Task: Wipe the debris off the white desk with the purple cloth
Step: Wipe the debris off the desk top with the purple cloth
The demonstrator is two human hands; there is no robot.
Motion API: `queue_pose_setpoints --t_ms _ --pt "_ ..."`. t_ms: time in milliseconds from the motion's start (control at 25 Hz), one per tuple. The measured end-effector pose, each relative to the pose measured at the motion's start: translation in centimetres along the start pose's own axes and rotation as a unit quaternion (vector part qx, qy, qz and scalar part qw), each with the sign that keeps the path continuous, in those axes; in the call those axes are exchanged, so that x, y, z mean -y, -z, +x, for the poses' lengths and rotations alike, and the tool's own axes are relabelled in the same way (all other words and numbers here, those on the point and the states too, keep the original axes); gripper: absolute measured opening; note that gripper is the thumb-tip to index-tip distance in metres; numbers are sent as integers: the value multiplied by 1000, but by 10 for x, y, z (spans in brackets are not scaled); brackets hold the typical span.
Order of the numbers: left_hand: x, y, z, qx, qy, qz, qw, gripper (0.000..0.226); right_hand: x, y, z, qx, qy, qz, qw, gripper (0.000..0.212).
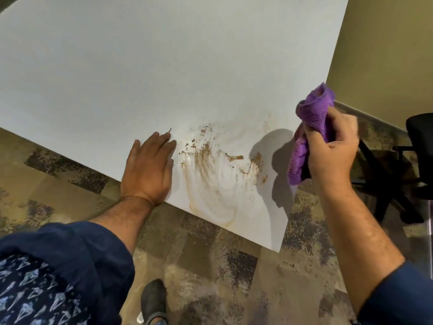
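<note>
The white desk (164, 66) fills the upper part of the head view. Brown debris (203, 158) lies smeared in streaks and crumbs near the desk's front right corner, with pale swirl marks around it. My left hand (147, 170) rests flat on the desk, fingers together, just left of the smear. My right hand (330, 151) is raised above the desk's right edge and grips the bunched purple cloth (311, 127), which is off the surface. The cloth casts a shadow on the desk beside the debris.
A black office chair (417, 160) stands to the right of the desk, close to my right arm. A yellow wall (386, 55) rises behind it. Patterned brown carpet (222, 266) lies below, and my dark shoe (153, 301) shows near the bottom.
</note>
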State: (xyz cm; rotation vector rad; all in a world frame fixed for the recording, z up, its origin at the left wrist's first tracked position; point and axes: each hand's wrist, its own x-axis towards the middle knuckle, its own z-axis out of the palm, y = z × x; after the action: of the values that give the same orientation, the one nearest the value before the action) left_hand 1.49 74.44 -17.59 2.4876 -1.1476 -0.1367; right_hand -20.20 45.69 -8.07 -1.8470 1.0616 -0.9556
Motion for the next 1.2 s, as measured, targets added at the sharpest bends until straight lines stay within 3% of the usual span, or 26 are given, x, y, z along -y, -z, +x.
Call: queue_pose_setpoints --t_ms 80,120,200,280,520,640,720,800,840,920,1000,1040,1200 --pt "1 -1 0 -5 -1 -1 1000 52 0 -9 -2 46 -105 127 985 21" --pt "2 -2 0 -9 -1 0 1000 52 -1 -9 -2 65 -182 217 957 17" --pt "2 -4 -1 -17 -1 4 1000 52 -1 0 1 104 -318 382 861 25" --pt "3 -5 0 -20 -2 5 1000 51 0 11 1 153 -337 464 805 40" --pt "3 -5 -1 -19 -1 0 1000 52 13 18 5 148 -316 462 816 34" --pt "2 -4 -1 -22 0 3 1000 52 11 19 13 123 -245 428 861 32" --pt "2 -4 -2 -23 -1 1 1000 51 11 4 14 68 -147 325 932 30" --pt "1 -4 -1 -24 -2 1 1000 51 10 -24 18 2 -69 43 997 36" --pt "2 -4 -1 -25 -3 -1 1000 52 7 -39 19 51 -45 -92 993 43" --pt "3 -4 -2 -27 -5 -2 1000 53 -5 -61 20 263 -40 -278 923 59" --pt "3 -5 -2 -29 -7 -2 1000 52 -22 -64 26 317 60 -453 831 63" --pt "4 -5 -1 -30 -8 -3 1000 51 -28 -62 31 309 101 -490 809 63" --pt "5 -8 -1 -31 -12 -1 999 50 -47 -65 23 340 116 -415 836 65"
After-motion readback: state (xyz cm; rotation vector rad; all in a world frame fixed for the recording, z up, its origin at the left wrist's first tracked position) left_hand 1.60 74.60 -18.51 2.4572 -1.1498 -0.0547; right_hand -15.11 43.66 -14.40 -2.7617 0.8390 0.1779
